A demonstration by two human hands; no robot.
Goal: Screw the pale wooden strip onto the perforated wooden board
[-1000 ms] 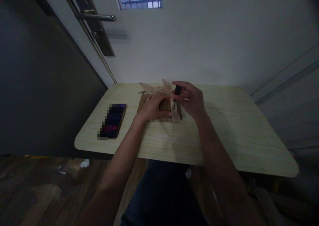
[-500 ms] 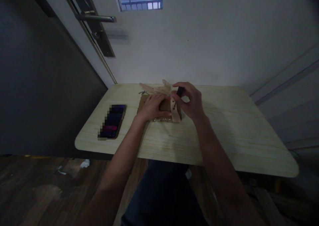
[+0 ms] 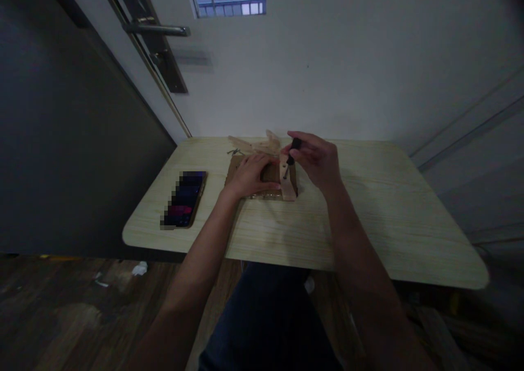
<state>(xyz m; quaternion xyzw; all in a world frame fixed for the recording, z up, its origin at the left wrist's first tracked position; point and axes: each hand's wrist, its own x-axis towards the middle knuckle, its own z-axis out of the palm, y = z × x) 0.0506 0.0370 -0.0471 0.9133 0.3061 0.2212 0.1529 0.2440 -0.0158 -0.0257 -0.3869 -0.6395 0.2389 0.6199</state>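
Observation:
A brown cardboard-like slab (image 3: 270, 173) lies on the table, its edge rough and corrugated-looking. Across its right end runs a pale wooden strip (image 3: 289, 189) with small dark screws (image 3: 285, 173) standing in it. My left hand (image 3: 252, 175) rests on the slab, fingers spread, thumb stretched toward the strip. In my right hand (image 3: 317, 158) is a short black-handled screwdriver (image 3: 295, 148), pinched between thumb and fingers and tilted over the strip's upper part. Whether its tip touches a screw I cannot tell.
More pale wooden pieces (image 3: 257, 143) and a few loose screws (image 3: 235, 151) lie behind the slab. A phone (image 3: 186, 199) is at the left of the light wooden table (image 3: 393, 223). Beyond the table's back edge stands a white door with a metal handle (image 3: 158, 30).
My right hand has shifted slightly right, its grip on the screwdriver loosening and turning, and more of the handle shows. My left hand stays in place.

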